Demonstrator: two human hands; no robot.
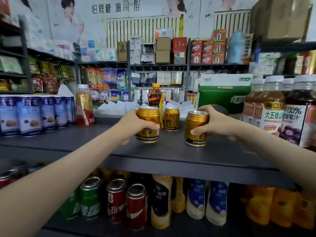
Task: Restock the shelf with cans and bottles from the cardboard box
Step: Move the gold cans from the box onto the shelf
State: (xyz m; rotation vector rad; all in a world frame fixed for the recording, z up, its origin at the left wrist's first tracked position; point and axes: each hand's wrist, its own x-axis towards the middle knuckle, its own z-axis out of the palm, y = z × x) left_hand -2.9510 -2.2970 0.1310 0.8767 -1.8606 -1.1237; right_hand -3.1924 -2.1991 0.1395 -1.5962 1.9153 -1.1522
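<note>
Gold metal fills both hands. The left hand [135,125] is curled round the left can [148,124], its thumb lying across the front of the label. The right hand [218,124] grips the right can [196,130] from the side, with the thumb low on the front and the fingers bent over the top rim. Both cans stand low over the dark grey shelf [171,152], near its front edge and a little apart from each other. The right one leans slightly. Whether either base is fully down on the board, I cannot tell.

Between and behind them a third can [171,119] of the same gold kind stands upright on the shelf, and behind that is a brown bottle [155,96] with an orange cap. Off to the left along the same shelf is a row of blue cans [30,115], then a red-labelled bottle [84,107] with a white cap. To the right stand tall juice bottles [273,110], with a green box [222,98] further back.

Below, the lower shelf [85,227] carries a green can [90,197], two red cans [127,202] and several pale bottles [196,199] with dark blue labels. That part is blurred.
</note>
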